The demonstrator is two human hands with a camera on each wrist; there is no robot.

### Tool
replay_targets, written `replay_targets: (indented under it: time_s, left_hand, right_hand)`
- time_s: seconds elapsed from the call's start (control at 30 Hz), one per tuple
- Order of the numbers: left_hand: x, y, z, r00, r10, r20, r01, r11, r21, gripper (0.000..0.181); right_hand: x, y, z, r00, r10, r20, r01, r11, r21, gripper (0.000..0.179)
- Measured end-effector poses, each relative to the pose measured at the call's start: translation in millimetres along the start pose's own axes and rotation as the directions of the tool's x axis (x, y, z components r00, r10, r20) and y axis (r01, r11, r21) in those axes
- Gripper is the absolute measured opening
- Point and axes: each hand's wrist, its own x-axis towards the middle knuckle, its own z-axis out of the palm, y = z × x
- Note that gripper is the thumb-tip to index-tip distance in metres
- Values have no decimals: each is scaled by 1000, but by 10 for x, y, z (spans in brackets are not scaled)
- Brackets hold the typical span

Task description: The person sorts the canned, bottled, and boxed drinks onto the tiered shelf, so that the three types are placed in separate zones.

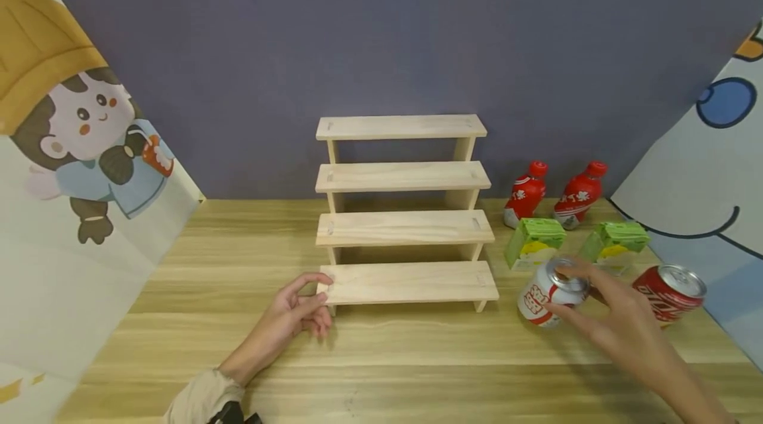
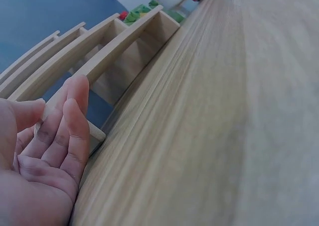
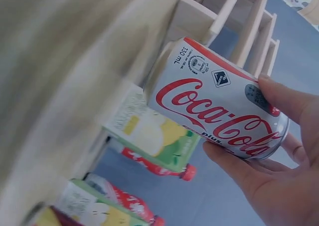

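A pale wooden four-step display rack (image 1: 405, 228) stands against the dark back wall. My left hand (image 1: 298, 311) pinches the left end of its lowest step, thumb in front and index finger on top. My right hand (image 1: 622, 318) holds a white and red Coca-Cola can (image 1: 545, 295) to the right of the rack, thumb and fingers around its upper part. In the right wrist view the white can (image 3: 214, 104) shows its red lettering, with fingertips at its top end. The rack's steps (image 2: 124, 41) run away from my left hand (image 2: 50, 151) in the left wrist view.
Behind the white can stand two green juice cartons (image 1: 539, 235) with yellow fruit pictures. Two red-capped bottles (image 1: 526, 195) are farther back. A dark red soda can (image 1: 670, 291) sits right of my right hand. Cartoon-printed side walls (image 1: 89, 126) bound the wooden tabletop (image 1: 381, 364).
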Motion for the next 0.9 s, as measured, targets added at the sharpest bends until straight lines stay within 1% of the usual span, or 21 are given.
replay_targets:
  time_s: [0.13, 0.27, 0.4, 0.5, 0.6, 0.77, 0.9]
  left_hand:
    - [31, -7, 2, 1000, -1, -3, 1, 1000, 15, 37]
    - [37, -6, 11, 1000, -19, -12, 19, 1000, 9, 37]
    - [22, -3, 18, 999, -35, -26, 35, 999, 10, 38]
    - [9, -5, 16, 999, -38, -34, 39, 999, 11, 38]
    - [-1, -10, 13, 999, -38, -32, 38, 999, 7, 38]
    - [-10, -7, 14, 999, -29, -29, 29, 1000, 6, 38]
    - [-14, -4, 24, 999, -27, -32, 27, 1000, 4, 39]
  right_hand:
    - [126, -43, -30, 999, -44, -14, 44, 999, -11, 74]
    - [248, -100, -59, 997, -71, -7, 71, 997, -21, 75]
    - [349, -168, -88, 995, -98, 2, 98, 995, 23, 78]
    - [399, -220, -111, 994, -108, 3, 108, 994, 33, 79]
    - [458, -265, -140, 993, -120, 5, 120, 993, 23, 77]
    - [598, -319, -184, 986, -169, -9, 169, 986, -7, 73]
    - [685, -346, -207, 983, -183, -13, 183, 983, -13, 74]
